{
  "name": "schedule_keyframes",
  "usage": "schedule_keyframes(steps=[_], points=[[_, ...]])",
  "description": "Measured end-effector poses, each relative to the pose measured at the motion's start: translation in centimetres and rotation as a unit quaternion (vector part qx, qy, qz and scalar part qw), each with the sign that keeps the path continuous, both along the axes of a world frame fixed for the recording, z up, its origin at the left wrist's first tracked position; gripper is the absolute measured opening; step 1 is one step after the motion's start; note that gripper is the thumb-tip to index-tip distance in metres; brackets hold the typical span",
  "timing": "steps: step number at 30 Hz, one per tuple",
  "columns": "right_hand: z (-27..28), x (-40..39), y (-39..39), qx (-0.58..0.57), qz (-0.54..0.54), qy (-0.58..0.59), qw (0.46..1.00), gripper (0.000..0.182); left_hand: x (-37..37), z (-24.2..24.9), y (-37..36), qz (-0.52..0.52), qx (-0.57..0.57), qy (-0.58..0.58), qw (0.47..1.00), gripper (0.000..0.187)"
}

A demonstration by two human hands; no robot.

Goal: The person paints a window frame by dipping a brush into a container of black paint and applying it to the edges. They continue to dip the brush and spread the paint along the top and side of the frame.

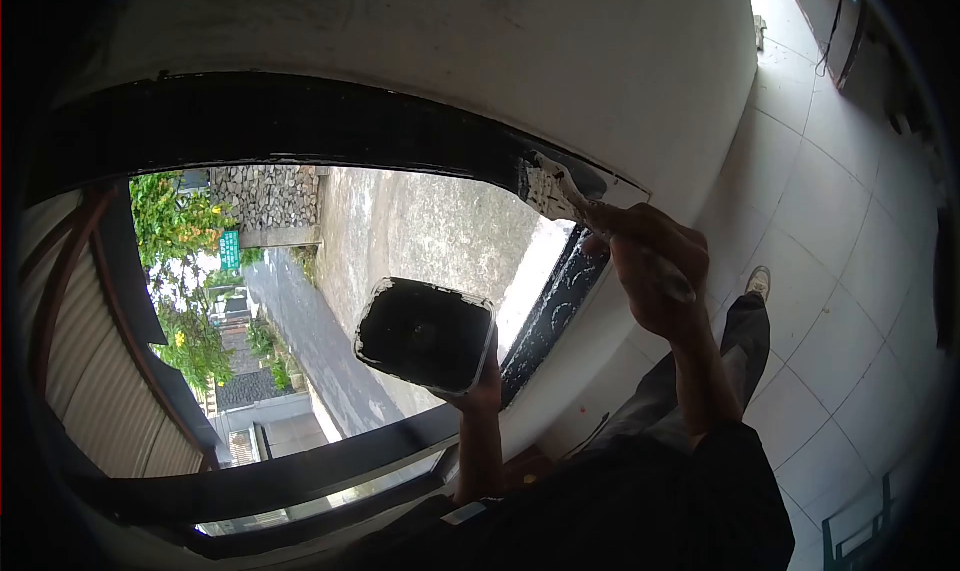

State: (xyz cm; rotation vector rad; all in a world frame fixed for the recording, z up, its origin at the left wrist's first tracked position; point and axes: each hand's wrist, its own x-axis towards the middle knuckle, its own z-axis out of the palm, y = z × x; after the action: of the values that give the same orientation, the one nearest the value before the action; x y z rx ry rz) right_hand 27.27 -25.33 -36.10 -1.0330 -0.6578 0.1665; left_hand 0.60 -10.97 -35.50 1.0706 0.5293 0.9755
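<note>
My right hand (660,266) is closed around the handle of a paintbrush (552,189). The brush's pale, paint-smeared head lies against a corner of the black window frame (430,126); its bristle tips are hard to make out against the black. Lower and to the left, my left hand (483,386) grips a squarish plastic tub (425,333) from beneath and the side. Black paint coats the tub's inside, with patchy marks along the rim. Most of the left hand's fingers are hidden behind the tub.
White wall (620,61) surrounds the frame. Through the opening show a road (330,311), a stone wall (262,196), plants and a corrugated roof (110,371). Pale floor tiles (800,261) lie to the right, with my shoe (759,281) on them. A dark green metal piece (860,536) stands lower right.
</note>
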Motion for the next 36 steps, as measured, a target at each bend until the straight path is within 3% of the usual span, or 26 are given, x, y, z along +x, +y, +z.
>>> schedule_keyframes(steps=[4,7,16,19,21,23,25,29,32,36], points=[[-0.7,-0.4,0.2,0.014,-0.041,-0.006,0.999,0.023,0.0,-0.1,-0.1,-0.012,-0.009,-0.014,1.000,0.069],[-1.3,-0.7,-0.2,-0.001,-0.032,0.018,0.999,0.024,0.0,-0.2,0.0,0.051,0.031,0.060,0.996,0.070],[-5.4,-2.1,-1.7,-0.084,-0.023,0.073,0.994,0.023,1.0,0.8,-0.6,-0.016,-0.052,-0.016,0.998,0.070],[-6.9,-2.5,-2.7,-0.141,-0.028,0.114,0.983,0.022,0.9,0.7,-0.6,0.019,-0.070,-0.032,0.997,0.059],[-8.6,-3.2,-2.8,-0.096,-0.061,0.215,0.970,0.019,0.2,0.4,-0.2,0.017,-0.059,-0.017,0.998,0.061],[-9.4,-3.8,-2.7,-0.069,-0.075,0.229,0.968,0.021,-0.3,0.1,0.3,0.022,-0.056,-0.019,0.998,0.062],[-8.2,-4.2,-2.4,0.045,-0.072,0.242,0.966,0.022,-0.9,-0.2,0.6,0.026,-0.055,-0.022,0.998,0.063],[-5.8,-4.5,0.1,0.109,-0.056,0.264,0.957,0.029,-1.8,-0.7,1.6,0.006,-0.103,-0.067,0.992,0.065],[-9.3,-4.3,2.4,0.065,-0.050,0.315,0.945,0.026,-2.1,-0.8,1.9,0.013,-0.120,-0.071,0.990,0.065],[-16.4,-4.8,1.5,-0.040,-0.109,0.280,0.953,0.024,-2.5,-0.9,2.4,0.003,-0.106,-0.065,0.992,0.065]])
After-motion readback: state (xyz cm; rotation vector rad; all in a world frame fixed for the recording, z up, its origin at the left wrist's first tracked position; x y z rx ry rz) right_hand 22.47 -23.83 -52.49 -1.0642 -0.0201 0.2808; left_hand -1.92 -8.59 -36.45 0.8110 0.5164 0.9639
